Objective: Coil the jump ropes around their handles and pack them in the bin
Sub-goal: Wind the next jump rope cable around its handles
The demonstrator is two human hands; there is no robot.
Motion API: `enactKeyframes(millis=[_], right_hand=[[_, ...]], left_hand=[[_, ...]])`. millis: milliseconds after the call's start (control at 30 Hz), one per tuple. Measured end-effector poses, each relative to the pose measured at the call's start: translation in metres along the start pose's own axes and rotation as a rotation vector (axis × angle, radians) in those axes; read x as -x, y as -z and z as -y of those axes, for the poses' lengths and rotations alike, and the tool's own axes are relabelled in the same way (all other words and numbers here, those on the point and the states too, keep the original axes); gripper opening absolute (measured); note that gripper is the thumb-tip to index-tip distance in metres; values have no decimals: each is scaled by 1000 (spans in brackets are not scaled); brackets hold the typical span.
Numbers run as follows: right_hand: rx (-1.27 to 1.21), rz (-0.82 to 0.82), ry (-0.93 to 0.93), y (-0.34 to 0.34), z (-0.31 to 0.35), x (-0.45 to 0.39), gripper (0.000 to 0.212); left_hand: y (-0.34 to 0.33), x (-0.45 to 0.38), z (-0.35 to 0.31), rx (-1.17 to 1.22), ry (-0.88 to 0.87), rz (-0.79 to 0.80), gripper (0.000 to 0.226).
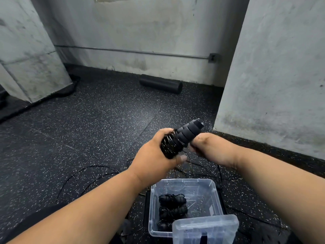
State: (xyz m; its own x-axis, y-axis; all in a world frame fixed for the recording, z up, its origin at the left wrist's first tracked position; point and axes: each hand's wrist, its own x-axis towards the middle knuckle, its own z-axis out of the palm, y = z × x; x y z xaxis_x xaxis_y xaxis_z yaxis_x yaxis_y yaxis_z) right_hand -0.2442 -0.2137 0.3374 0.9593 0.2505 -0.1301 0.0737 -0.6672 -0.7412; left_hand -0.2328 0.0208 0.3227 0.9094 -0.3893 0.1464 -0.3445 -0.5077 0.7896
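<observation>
Left hand: fingers and thumb curled round the handles, gripping the lower part where thin black rope is wound in tight turns. Handles are black, ridged, held together as one bundle, tilted with the free end toward 1 o'clock, in the air above the floor.

Right hand: just beside the handles at their 4 o'clock, fingers curled inward. Motion blur at the fingertips; it seems to pinch the rope there, but I cannot tell for certain.

Loose rope: trails from below the hands onto the floor, lying in open loops toward 8 o'clock and thinner strands toward 4 o'clock, near the bin.

Bin: clear plastic, on the floor at 6 o'clock from the hands, open. Inside, along its left wall, three coiled ropes lie in a column, black, each wound on its handles; the nearest one is partly hidden. Right half of the bin shows bare bottom.

Lid: clear, resting tilted over the bin's near right corner, at 5 o'clock.

Floor: dark rubber with pale flecks.

Roller: black foam cylinder lying on the floor at 12 o'clock, close to the far wall.

Wall: pale concrete, with a thin conduit running across it to a small box at 1 o'clock. Concrete pillars stand at 10 and 2 o'clock.
</observation>
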Motion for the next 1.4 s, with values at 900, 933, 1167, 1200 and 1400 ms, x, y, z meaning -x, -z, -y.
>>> enactKeyframes(millis=[900, 933, 1167, 1200, 1400], right_hand=[[-361, 113, -67, 10, -13, 13, 42], [-417, 114, -84, 5, -12, 14, 41], [-511, 42, -150, -9, 0, 11, 37], [-514, 35, -163, -9, 0, 11, 36], [-532, 94, -222, -18, 6, 18, 31]], left_hand=[[10, 2, 5, 180, -60, 264, 74], [8, 2, 5, 221, -31, 249, 74], [4, -6, 7, 395, 73, 159, 69], [4, -7, 7, 404, 92, 143, 68], [2, -10, 14, 371, 189, 50, 61]])
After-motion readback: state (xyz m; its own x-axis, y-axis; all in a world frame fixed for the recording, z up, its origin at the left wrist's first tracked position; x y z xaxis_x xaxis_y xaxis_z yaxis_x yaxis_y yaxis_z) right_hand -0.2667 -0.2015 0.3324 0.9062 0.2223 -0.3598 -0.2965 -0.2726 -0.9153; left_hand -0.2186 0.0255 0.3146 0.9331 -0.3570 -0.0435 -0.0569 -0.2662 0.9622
